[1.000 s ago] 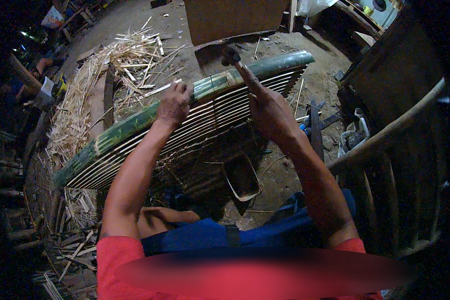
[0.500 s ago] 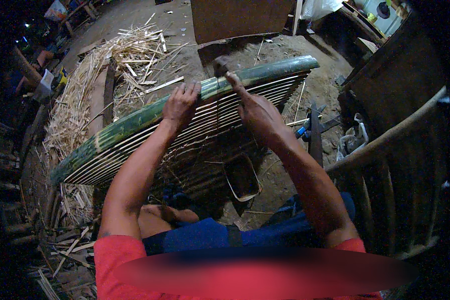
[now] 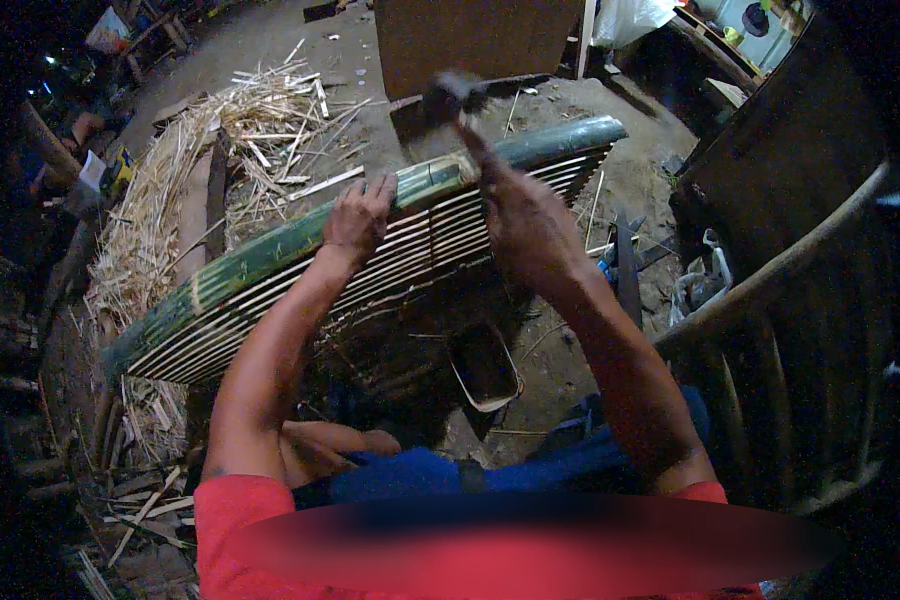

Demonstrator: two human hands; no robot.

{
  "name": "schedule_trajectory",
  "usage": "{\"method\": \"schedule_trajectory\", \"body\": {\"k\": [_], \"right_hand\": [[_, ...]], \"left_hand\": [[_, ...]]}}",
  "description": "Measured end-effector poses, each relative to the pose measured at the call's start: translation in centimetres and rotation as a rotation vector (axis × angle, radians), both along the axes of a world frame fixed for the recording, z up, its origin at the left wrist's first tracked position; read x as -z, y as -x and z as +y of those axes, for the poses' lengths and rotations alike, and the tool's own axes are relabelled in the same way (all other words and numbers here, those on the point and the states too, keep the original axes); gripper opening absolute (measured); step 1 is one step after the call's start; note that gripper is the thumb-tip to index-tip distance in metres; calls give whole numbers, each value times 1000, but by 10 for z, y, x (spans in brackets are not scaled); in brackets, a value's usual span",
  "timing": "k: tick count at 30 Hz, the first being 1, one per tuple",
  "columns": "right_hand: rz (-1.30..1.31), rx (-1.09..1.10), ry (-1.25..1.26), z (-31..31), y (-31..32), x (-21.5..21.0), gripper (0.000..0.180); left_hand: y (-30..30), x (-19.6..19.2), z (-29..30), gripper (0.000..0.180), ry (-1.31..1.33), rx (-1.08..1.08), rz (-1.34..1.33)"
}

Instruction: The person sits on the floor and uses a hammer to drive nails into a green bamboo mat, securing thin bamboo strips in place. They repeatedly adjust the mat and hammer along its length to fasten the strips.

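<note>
Hammer (image 3: 450,95) raised higher, right hand (image 3: 525,225) grip clenched on handle, left hand (image 3: 358,215) spread on bamboo pole (image 3: 270,255)

A dirt floor (image 3: 300,40) spreads under dim light, its edges falling into darkness. A heap of pale bamboo strips (image 3: 220,150) lies at the left, more scraps (image 3: 140,500) at lower left. A brown wooden panel (image 3: 470,40) stands at the top. A curved wooden frame (image 3: 780,270) rises at the right.

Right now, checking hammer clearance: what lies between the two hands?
Head view: only the green bamboo pole and slats span between left hand and right hand.
</note>
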State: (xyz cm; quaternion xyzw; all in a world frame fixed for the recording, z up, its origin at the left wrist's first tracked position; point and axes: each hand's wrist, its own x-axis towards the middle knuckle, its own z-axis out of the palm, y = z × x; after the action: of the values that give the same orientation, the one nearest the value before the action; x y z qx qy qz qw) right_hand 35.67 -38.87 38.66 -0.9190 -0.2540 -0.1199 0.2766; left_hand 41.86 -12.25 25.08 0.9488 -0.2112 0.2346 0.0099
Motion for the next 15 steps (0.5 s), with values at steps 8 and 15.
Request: {"method": "schedule_trajectory", "body": {"k": [8,15], "right_hand": [[331,30,254,-1,-2,7,65],[-288,1,-307,3,0,19,71]], "left_hand": [[3,4,0,49,-60,10,-48],[3,5,0,47,-7,-11,-90]]}}
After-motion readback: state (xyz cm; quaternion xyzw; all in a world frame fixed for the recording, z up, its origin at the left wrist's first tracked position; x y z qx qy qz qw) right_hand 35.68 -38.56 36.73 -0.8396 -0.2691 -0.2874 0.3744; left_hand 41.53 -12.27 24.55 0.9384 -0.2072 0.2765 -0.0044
